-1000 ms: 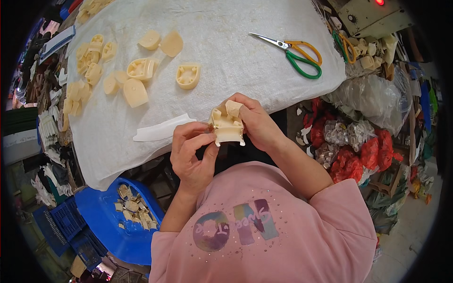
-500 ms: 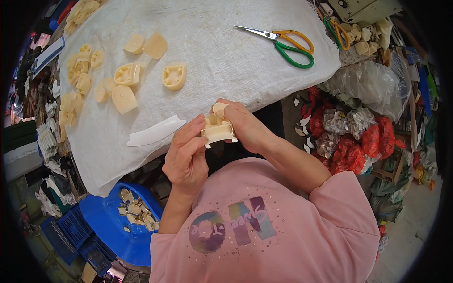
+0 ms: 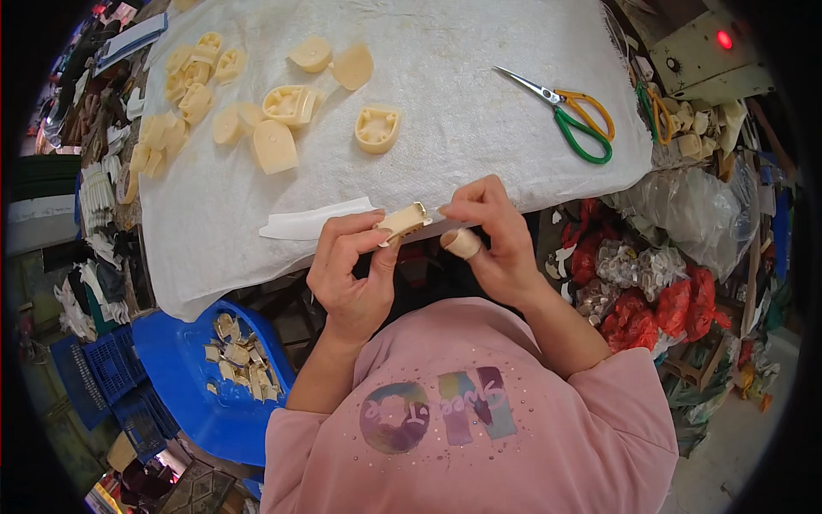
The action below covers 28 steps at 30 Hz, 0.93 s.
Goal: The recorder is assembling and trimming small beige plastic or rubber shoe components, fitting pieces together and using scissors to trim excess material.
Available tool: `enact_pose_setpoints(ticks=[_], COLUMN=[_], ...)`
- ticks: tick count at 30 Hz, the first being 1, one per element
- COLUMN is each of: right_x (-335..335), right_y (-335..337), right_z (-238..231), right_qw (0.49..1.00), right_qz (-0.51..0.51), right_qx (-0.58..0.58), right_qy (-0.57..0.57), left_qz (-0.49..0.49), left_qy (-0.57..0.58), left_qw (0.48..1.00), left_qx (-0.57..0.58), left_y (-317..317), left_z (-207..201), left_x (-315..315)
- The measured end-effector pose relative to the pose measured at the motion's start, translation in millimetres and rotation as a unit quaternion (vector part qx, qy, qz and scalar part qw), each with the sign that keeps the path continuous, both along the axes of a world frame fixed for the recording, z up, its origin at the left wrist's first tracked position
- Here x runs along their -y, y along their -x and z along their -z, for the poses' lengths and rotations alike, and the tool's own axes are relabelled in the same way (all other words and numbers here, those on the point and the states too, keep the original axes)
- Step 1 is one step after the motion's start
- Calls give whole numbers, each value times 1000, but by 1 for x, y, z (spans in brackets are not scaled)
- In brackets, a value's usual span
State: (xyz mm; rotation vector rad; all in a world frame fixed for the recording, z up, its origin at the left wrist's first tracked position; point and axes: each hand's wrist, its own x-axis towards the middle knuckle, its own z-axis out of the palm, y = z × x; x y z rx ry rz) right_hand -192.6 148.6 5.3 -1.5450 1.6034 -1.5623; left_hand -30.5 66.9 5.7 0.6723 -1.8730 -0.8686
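My left hand pinches a small cream plastic piece with a shiny gold-coloured edge between thumb and fingers, just off the table's near edge. To the right of it, my right hand is apart from the piece, with a gap between thumb and forefinger and the other fingers curled. A tan cover wraps its thumb. Beyond my left hand, a flat white strip lies on the cloth. D-shaped cream plastic blocks, like shoe heels, lie farther back, some hollow side up.
Scissors with one orange and one green handle lie at the right on the white cloth. A blue tub with several cream and gold pieces stands at lower left. Red plastic bags and clear bags crowd the right side.
My right hand has come off the piece and moved to the right. The piece, now in my left hand alone, has turned. The whole view has shifted, so the table appears farther right.
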Motion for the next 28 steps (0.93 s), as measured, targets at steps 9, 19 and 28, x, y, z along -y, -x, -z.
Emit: enact_pose_setpoints(ticks=[9,19,28], right_x=[13,12,17], right_y=[-12,-23,-31], right_z=[1,9,10], right_qw=[985,989,993], right_qz=[4,-13,-21], right_qx=[-135,-114,-93], right_qy=[103,93,64], left_qz=[23,-4,32], left_qy=[-48,-158,-323], left_qw=[998,986,931], left_qx=[-23,-46,-166], left_y=[2,2,-4], left_z=[3,12,10], left_x=[-12,-23,-20])
